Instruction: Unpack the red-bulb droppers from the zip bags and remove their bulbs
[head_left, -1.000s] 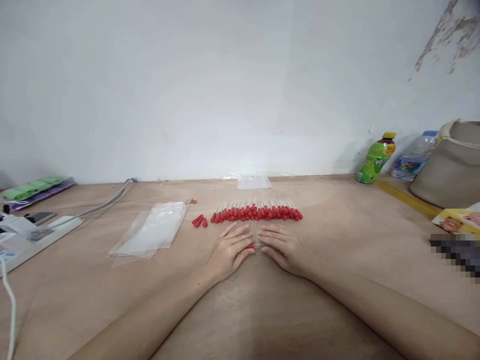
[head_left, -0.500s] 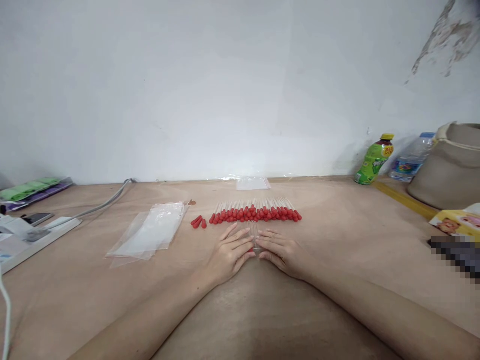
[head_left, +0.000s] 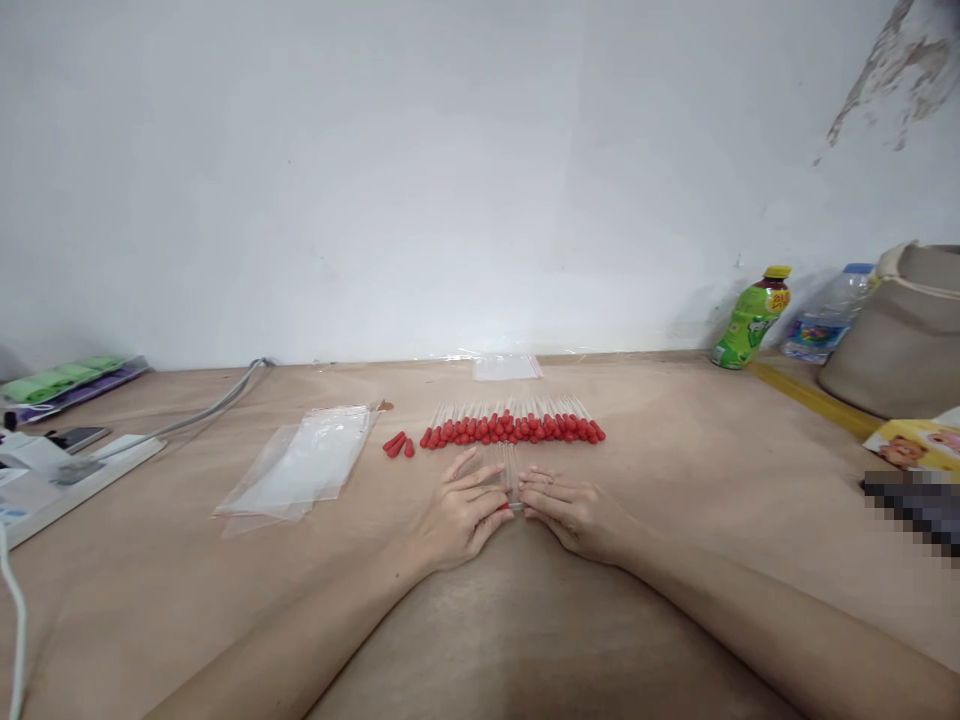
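My left hand (head_left: pixel 466 508) and my right hand (head_left: pixel 577 512) rest on the table on either side of a clear plastic bag (head_left: pixel 510 470) with thin sticks in it. The left thumb and fingers close on the bag's near left edge, where a bit of red shows. My right hand's fingers are together on its near right edge; most of the bag's outline is hidden under both hands. Just beyond lies a long row of red-tipped sticks (head_left: pixel 517 428), tips toward me. Several loose red tips (head_left: pixel 397 445) lie left of the row.
Flat clear bags (head_left: pixel 307 465) lie at the left, another bag (head_left: pixel 508 368) by the wall. A power strip (head_left: pixel 97 480) with cables is far left. On the right stand a green bottle (head_left: pixel 752 320), a water bottle (head_left: pixel 829 320) and a grey bag (head_left: pixel 900 340).
My right hand has shifted slightly right and its fingers have bent a little. My left fingers have moved slightly, and more of the bag's near edge shows between the hands.
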